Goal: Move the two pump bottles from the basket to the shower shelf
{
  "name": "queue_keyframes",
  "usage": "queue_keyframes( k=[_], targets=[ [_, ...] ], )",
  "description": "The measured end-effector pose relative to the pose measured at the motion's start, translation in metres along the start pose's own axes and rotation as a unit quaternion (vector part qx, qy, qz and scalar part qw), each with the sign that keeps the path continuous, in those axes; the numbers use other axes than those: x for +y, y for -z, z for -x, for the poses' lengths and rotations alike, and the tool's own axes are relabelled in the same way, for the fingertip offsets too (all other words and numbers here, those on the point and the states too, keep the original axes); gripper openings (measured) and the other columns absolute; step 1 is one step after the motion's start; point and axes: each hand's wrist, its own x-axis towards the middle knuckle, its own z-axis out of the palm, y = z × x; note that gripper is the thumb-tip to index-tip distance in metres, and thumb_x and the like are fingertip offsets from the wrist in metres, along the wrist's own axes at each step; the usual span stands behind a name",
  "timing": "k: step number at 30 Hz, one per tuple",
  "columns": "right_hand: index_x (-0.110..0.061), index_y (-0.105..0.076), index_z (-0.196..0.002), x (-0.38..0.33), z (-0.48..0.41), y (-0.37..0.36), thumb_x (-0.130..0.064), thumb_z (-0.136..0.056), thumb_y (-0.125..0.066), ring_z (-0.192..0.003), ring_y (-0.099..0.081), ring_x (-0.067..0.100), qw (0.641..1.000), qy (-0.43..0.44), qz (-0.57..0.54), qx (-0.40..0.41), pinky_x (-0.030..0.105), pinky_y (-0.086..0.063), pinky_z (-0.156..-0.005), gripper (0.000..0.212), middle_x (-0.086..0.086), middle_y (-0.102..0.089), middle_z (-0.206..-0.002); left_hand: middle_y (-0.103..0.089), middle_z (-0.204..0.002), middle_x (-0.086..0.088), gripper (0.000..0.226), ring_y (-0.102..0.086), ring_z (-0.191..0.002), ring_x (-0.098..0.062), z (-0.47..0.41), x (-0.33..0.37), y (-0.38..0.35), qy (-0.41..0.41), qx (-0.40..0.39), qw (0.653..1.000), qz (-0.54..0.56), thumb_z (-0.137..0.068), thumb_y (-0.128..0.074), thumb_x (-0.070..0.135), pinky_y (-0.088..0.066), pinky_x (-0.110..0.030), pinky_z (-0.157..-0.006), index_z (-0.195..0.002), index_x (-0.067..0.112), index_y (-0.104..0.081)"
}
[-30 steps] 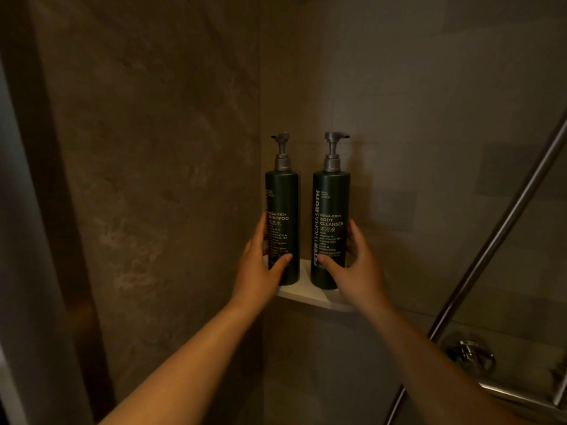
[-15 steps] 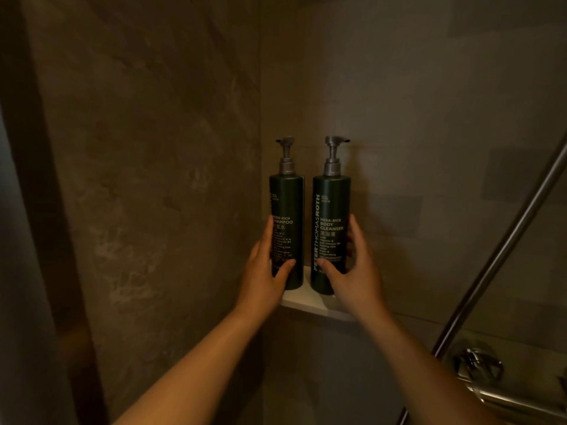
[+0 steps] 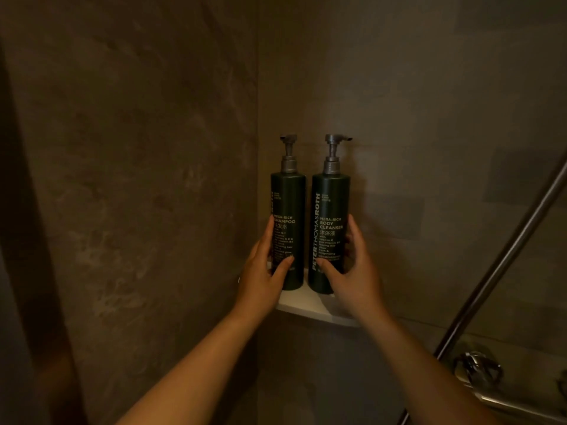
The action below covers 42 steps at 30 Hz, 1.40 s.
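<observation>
Two dark green pump bottles stand upright side by side on a white corner shelf (image 3: 302, 303) in the shower. The shampoo bottle (image 3: 288, 200) is on the left, the body cleanser bottle (image 3: 331, 204) on the right, nearly touching. My left hand (image 3: 264, 271) wraps the lower part of the shampoo bottle, thumb across its front. My right hand (image 3: 352, 271) holds the lower part of the body cleanser bottle in the same way. Both grey pump heads are up. No basket is in view.
Brown stone-look walls meet in the corner behind the shelf. A slanted metal rail (image 3: 503, 265) runs up the right side. A chrome tap fitting (image 3: 478, 368) sits low on the right wall.
The bottles stay on the shelf. The shampoo bottle has shifted slightly right, closer to the other bottle. Both hands keep their hold on the bottles' lower parts.
</observation>
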Motion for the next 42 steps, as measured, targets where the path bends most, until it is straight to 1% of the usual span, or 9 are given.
queue_keyframes(
  k=[5, 8, 14, 21, 26, 30, 35, 38, 42],
  targets=[
    [-0.049, -0.017, -0.141, 0.005, 0.002, 0.0, -0.018, -0.071, -0.077, -0.116, -0.042, -0.015, 1.0, 0.012, 0.001, -0.014, 0.021, -0.042, -0.092, 0.098, -0.043, -0.041, -0.119, -0.032, -0.145, 0.009, 0.075, -0.035, -0.121, 0.013, 0.001, -0.003, 0.0, -0.012, -0.008, 1.0, -0.013, -0.089, -0.056, 0.014, -0.042, -0.015, -0.093, -0.142, 0.046, -0.014],
    [-0.053, -0.016, -0.139, 0.009, 0.001, 0.0, -0.016, -0.073, -0.076, -0.112, -0.04, -0.021, 1.0, 0.005, 0.006, -0.024, 0.019, -0.042, -0.087, 0.097, -0.051, -0.041, -0.113, -0.031, -0.145, 0.012, 0.072, -0.034, -0.123, 0.012, 0.001, -0.005, 0.0, -0.017, -0.009, 1.0, -0.016, -0.09, -0.054, 0.017, -0.041, -0.028, -0.099, -0.142, 0.047, -0.013],
    [-0.054, -0.025, -0.134, 0.011, -0.001, 0.001, -0.017, -0.072, -0.077, -0.108, -0.045, -0.019, 1.0, 0.0, 0.007, -0.013, 0.008, -0.045, -0.076, 0.089, -0.037, -0.048, -0.112, -0.031, -0.146, 0.009, 0.079, -0.036, -0.125, 0.003, 0.0, -0.008, 0.001, -0.012, -0.018, 0.999, -0.029, -0.087, -0.059, 0.016, -0.041, -0.037, -0.101, -0.141, 0.049, -0.012],
    [-0.054, -0.027, -0.133, 0.006, -0.002, -0.006, -0.016, -0.07, -0.078, -0.102, -0.048, -0.016, 1.0, -0.018, 0.017, 0.011, 0.011, -0.043, -0.073, 0.089, -0.032, -0.049, -0.108, -0.031, -0.147, 0.006, 0.08, -0.034, -0.129, -0.005, -0.006, -0.008, 0.0, -0.006, -0.013, 1.0, -0.025, -0.086, -0.059, 0.011, -0.037, -0.043, -0.105, -0.143, 0.043, -0.013],
    [-0.039, -0.03, -0.139, 0.004, -0.003, -0.009, -0.013, -0.068, -0.079, -0.113, -0.052, 0.005, 0.999, -0.021, 0.021, 0.023, 0.028, -0.048, -0.09, 0.09, -0.011, -0.054, -0.123, -0.031, -0.146, 0.008, 0.081, -0.033, -0.13, -0.006, -0.009, -0.009, -0.002, -0.001, -0.006, 1.0, -0.024, -0.086, -0.06, 0.009, -0.035, -0.044, -0.106, -0.143, 0.042, -0.014],
    [-0.04, -0.03, -0.138, 0.002, -0.002, -0.012, -0.013, -0.068, -0.08, -0.115, -0.051, 0.006, 0.999, -0.022, 0.024, 0.029, 0.029, -0.048, -0.092, 0.09, -0.008, -0.053, -0.125, -0.031, -0.147, 0.006, 0.081, -0.033, -0.131, -0.007, -0.01, -0.009, -0.002, 0.002, -0.009, 1.0, -0.02, -0.086, -0.06, 0.009, -0.036, -0.046, -0.105, -0.142, 0.044, -0.014],
    [-0.035, -0.03, -0.14, 0.002, -0.003, -0.01, -0.02, -0.067, -0.081, -0.12, -0.048, 0.013, 0.998, -0.045, 0.034, 0.02, 0.042, -0.046, -0.098, 0.09, 0.001, -0.049, -0.133, -0.031, -0.147, 0.006, 0.077, -0.033, -0.13, -0.004, -0.005, -0.005, 0.003, 0.004, -0.017, 0.999, -0.038, -0.087, -0.06, 0.016, -0.037, -0.046, -0.104, -0.143, 0.044, -0.014],
    [-0.029, -0.025, -0.143, 0.0, -0.001, -0.007, -0.027, -0.07, -0.078, -0.122, -0.046, 0.013, 0.997, -0.054, 0.042, 0.033, 0.036, -0.043, -0.098, 0.09, 0.001, -0.047, -0.138, -0.025, -0.148, 0.008, 0.076, -0.028, -0.133, -0.009, 0.001, 0.0, 0.009, 0.009, -0.012, 0.998, -0.064, -0.087, -0.06, 0.022, -0.033, -0.047, -0.106, -0.141, 0.046, -0.012],
    [-0.026, -0.027, -0.142, -0.015, 0.006, 0.001, -0.035, -0.077, -0.072, -0.114, -0.045, 0.003, 0.998, -0.04, 0.046, 0.033, 0.021, -0.036, -0.087, 0.08, -0.004, -0.049, -0.133, -0.023, -0.15, 0.006, 0.067, -0.023, -0.133, -0.006, 0.016, 0.018, 0.017, 0.021, -0.008, 0.996, -0.085, -0.09, -0.054, 0.03, -0.028, -0.039, -0.109, -0.136, 0.051, -0.011]
  ],
)
